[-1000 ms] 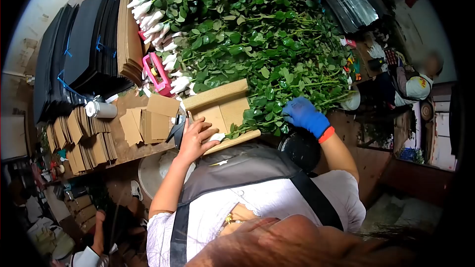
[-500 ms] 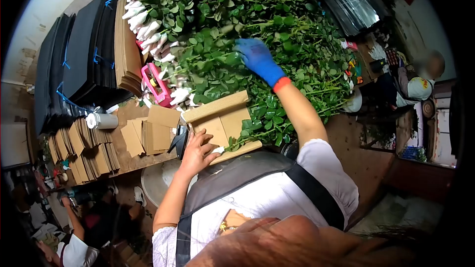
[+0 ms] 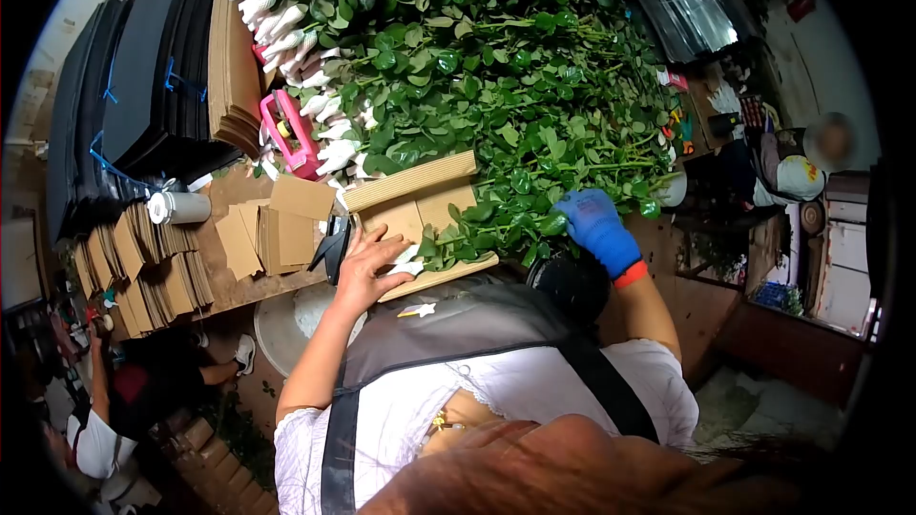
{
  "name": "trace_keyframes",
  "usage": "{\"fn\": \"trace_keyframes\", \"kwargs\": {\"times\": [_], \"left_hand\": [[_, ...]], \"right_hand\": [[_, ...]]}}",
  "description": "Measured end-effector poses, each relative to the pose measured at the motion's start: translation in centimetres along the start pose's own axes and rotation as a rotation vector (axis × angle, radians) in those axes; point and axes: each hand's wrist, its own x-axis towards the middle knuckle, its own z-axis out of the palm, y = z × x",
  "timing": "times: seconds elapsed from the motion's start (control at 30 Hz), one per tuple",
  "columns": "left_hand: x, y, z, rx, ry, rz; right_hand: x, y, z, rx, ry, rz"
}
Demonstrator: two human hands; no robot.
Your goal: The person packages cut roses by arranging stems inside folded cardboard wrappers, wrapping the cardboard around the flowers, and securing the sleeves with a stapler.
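Note:
A corrugated cardboard wrap (image 3: 410, 178) lies at the table's front edge, its far edge folded up. On it rest leafy flower stems (image 3: 468, 234) that look like roses, with white-sleeved heads (image 3: 408, 262) at the left end. My bare left hand (image 3: 367, 272) lies over the wrap's left end, fingers spread, the thumb beside a white head. My right hand (image 3: 596, 229), in a blue glove with a red cuff, is at the right end of these stems. Its fingers curl in at the leaves and appear closed on the stems; the fingertips are partly hidden.
A large heap of leafy stems (image 3: 534, 67) covers the table beyond. To the left are a pink tape dispenser (image 3: 291, 133), small cardboard pieces (image 3: 277, 229), a white canister (image 3: 179, 208) and stacked black sheets (image 3: 157, 76). Other people are at lower left and far right.
My right hand has come back from over the heap, down and right, to the stems near my body. My left hand stays on the wrap. The view has shifted slightly.

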Motion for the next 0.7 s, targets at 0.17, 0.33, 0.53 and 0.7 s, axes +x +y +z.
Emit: {"fn": "trace_keyframes", "kwargs": {"times": [0.17, 0.33, 0.53, 0.7], "left_hand": [[0.2, 0.2, -0.2, 0.065, -0.057, 0.001], [0.6, 0.8, -0.6, 0.114, -0.104, -0.012], [0.4, 0.7, -0.4, 0.100, -0.083, -0.016], [0.1, 0.6, -0.3, 0.066, -0.081, -0.033]], "right_hand": [[6.4, -1.5, -8.1, -0.123, 0.262, 0.108], [22.3, -0.3, -1.9, -0.232, 0.297, -0.063], [24.4, -0.9, -5.6, 0.087, 0.352, 0.036], [19.9, -0.2, -13.7, 0.076, 0.690, -0.170]]}}
